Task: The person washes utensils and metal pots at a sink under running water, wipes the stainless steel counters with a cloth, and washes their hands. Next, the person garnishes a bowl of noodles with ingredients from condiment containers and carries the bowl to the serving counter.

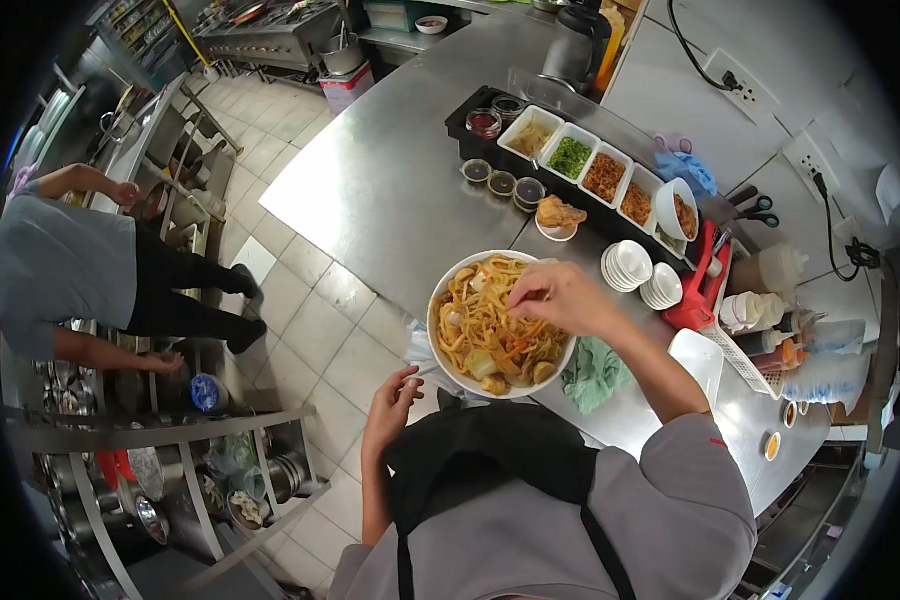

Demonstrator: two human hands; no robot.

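A large white bowl point(435, 345) of noodles point(500, 325) with vegetables and chunks stands at the counter's near edge. Over the noodles, my right hand point(560, 298) is closed in a pinch, fingertips down; whatever lies between them is too small to make out. Left of the bowl and lower, my left hand point(395, 402) hangs loosely curled with fingers apart, touching nothing I can see. Just behind the bowl is a small white cup point(557, 233) topped with a fried piece point(560, 212). A green cloth point(595, 375) lies to the bowl's right.
A black topping rack point(460, 125) holds white containers, one with chopped greens point(570, 157). Small sauce cups point(501, 184) and stacked white dishes point(627, 265) sit nearby. A red-handled item point(695, 290) and bottles point(770, 270) line the right. Another person point(80, 250) stands at the left shelving.
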